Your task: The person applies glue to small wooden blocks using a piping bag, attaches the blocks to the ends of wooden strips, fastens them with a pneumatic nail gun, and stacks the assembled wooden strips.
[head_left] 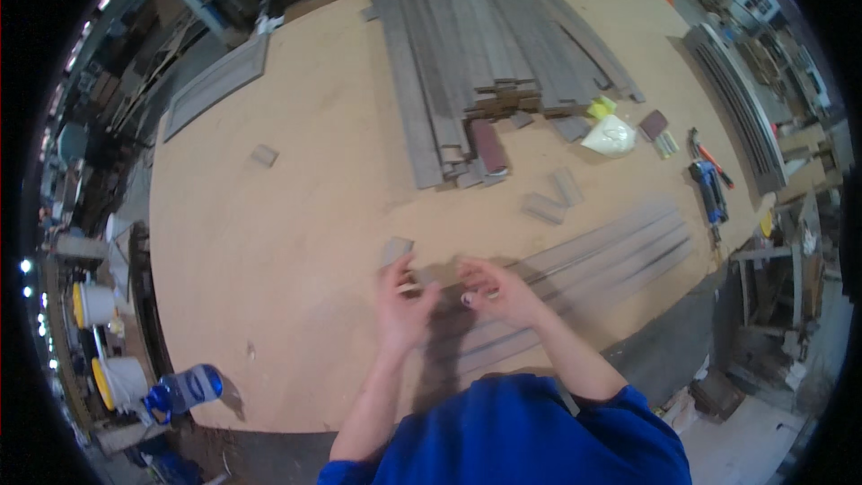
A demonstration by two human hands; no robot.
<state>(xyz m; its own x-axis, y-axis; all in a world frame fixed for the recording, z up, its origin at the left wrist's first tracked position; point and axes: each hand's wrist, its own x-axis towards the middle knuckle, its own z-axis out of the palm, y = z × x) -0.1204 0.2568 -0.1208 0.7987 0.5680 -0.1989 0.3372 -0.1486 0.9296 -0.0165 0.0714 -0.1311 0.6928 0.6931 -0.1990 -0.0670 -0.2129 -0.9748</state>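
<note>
Over the near middle of the table, my left hand (409,310) is raised with its fingers curved and its thumb apart. A small grey wooden piece (396,250) shows just beyond its fingertips; I cannot tell whether they touch. My right hand (505,295) faces it a short gap away, its fingers bent inward. At its thumb is a small whitish spot, too blurred to name. Under and beside the right forearm lie several long grey wooden strips (597,260), side by side. Two short grey offcuts (544,207) lie beyond them.
A large stack of grey planks (458,27) covers the table's far middle. A maroon sanding roll (489,145) and a white bag (610,136) lie at its near end. A blue tool (709,190) and red-handled pliers (714,162) lie rightward. A blue bottle (193,388) stands at the near left edge.
</note>
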